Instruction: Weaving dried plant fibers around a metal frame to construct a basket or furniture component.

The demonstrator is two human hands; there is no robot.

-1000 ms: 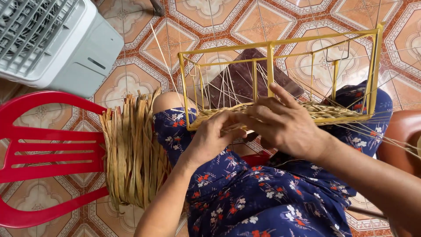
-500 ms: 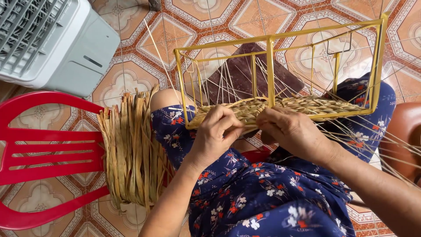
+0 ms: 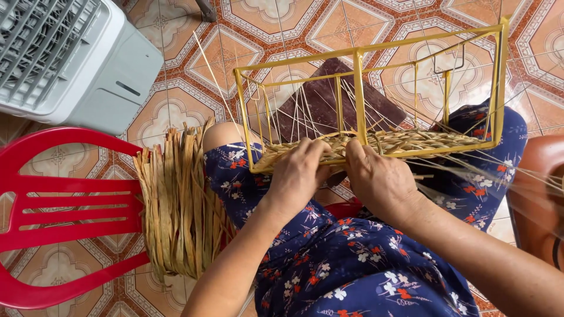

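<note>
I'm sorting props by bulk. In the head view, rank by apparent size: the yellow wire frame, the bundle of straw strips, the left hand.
1. Yellow wire frame, spanning the widest area.
2. Bundle of straw strips.
3. Left hand, clearly smallest, though nearer the camera.

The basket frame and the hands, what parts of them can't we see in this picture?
Head view:
- Fingertips of the left hand and right hand: curled under the woven strip, so their grip is hidden.
- Yellow wire frame: its near lower edge is covered by the weaving and hands.
- Thin strands at right: blurred, cut off by the picture edge.
- Red chair: cut off at the left edge.
</note>
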